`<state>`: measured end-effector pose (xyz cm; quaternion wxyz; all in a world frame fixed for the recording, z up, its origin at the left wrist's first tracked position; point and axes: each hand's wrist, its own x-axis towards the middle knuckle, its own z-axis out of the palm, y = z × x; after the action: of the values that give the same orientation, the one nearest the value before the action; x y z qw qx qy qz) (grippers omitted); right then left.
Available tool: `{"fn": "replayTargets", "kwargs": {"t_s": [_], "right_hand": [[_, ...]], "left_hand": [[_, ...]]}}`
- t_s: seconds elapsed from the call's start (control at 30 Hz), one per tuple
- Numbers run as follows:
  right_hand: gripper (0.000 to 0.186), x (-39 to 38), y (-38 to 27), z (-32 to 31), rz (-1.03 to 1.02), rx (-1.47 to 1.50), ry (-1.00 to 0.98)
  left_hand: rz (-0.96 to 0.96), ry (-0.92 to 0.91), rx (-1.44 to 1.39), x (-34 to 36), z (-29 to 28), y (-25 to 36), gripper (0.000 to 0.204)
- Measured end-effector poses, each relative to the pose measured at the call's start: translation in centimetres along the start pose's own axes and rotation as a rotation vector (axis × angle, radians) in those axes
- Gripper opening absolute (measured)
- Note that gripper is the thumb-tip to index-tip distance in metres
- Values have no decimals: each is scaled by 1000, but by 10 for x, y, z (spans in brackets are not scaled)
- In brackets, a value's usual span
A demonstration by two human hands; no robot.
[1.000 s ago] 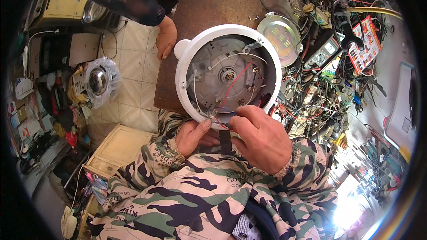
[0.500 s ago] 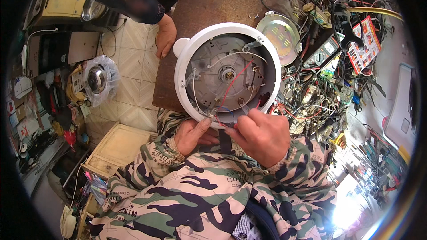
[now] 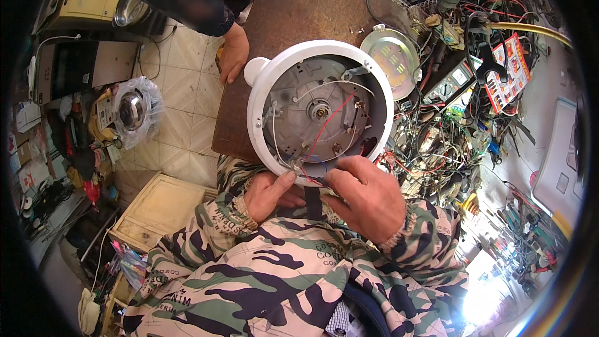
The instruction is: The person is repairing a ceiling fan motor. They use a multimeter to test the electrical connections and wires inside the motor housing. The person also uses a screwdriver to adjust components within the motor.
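At the centre of the frame sits the round white housing (image 3: 255,105), its lower rim partly covered by my half-curled left hand (image 3: 268,195), thumb at the edge. My right hand (image 3: 369,198) is bent, fingertips hidden, so I cannot tell what either grips below the red wire (image 3: 330,120); compared with half a second ago, my right fingers reach farther left.
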<state>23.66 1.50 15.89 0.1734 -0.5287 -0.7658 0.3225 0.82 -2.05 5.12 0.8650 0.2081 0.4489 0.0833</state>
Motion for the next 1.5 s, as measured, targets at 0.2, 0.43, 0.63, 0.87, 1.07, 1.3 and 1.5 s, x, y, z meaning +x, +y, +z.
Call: {"fn": "replayTargets", "kwargs": {"t_s": [0.2, 0.43, 0.63, 0.87, 1.07, 1.3, 1.5], "right_hand": [[25, -10, -3, -5, 85, -177, -178], [23, -3, 5, -3, 26, -45, -101], [25, 2, -1, -1, 20, -90, -72], [24, -7, -3, -4, 122, -111, -178], [24, -2, 5, 3, -14, -9, -68], [24, -4, 4, 5, -23, -15, -28], [20, -3, 0, -4, -84, 3, -208]], "left_hand": [[-5, 0, -11, 0, -1, -1, 65], [-36, 5, 1, -2, 1, 2, 65], [5, 17, -29, -1, 1, -1, 62], [20, -22, -14, 0, 0, -2, 62], [4, 3, -29, 2, 0, -1, 60], [1, 2, -7, 0, 0, 0, 61], [-6, 3, -32, 1, 1, -1, 57]]}}
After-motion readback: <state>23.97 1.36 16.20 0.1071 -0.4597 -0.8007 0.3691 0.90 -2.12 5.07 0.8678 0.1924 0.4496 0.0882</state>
